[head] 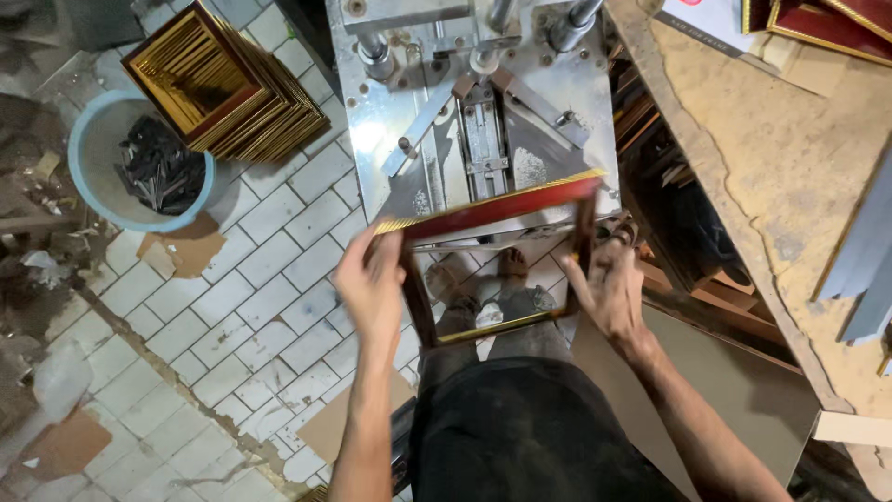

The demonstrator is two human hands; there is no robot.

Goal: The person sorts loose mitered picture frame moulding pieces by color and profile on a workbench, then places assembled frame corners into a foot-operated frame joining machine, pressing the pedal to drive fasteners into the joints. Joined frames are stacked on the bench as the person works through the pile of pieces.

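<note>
Head view, looking down past black-clad lap. Both hands on red picture frame (492,212) with gold edging, held at front lip of metal joining machine (483,121). Left hand (372,284) wrapped around frame's left rail, fingers (388,249) curled closed on near-left corner, thumb side toward body. Right hand (611,290) gripping right rail, fingers (595,270) narrow, pinched on lower right stretch; a few fingertips hidden behind rail, so exact wrap unclear. Frame spans between the two sets of fingers, touching both; far rail beyond fingertips, resting on or just over machine plate, cannot tell which. Near gold rail (502,325) closest to body, between the wrists. Long axis of far rail running left-right, tilted up slightly toward right hand. Neither hand clearly nearer: one per side. Machine's V-shaped clamp fence (483,93) straight ahead of fingers, beyond far rail's middle.

Well left of left fingers: stack of gold frames (228,84) on tiled floor (251,279), blue tub (88,158) of dark scraps just beside it. Right of right fingers: worn workbench (771,186), grey mouldings (864,251) leaning at its edge. Bare feet visible through frame opening.
</note>
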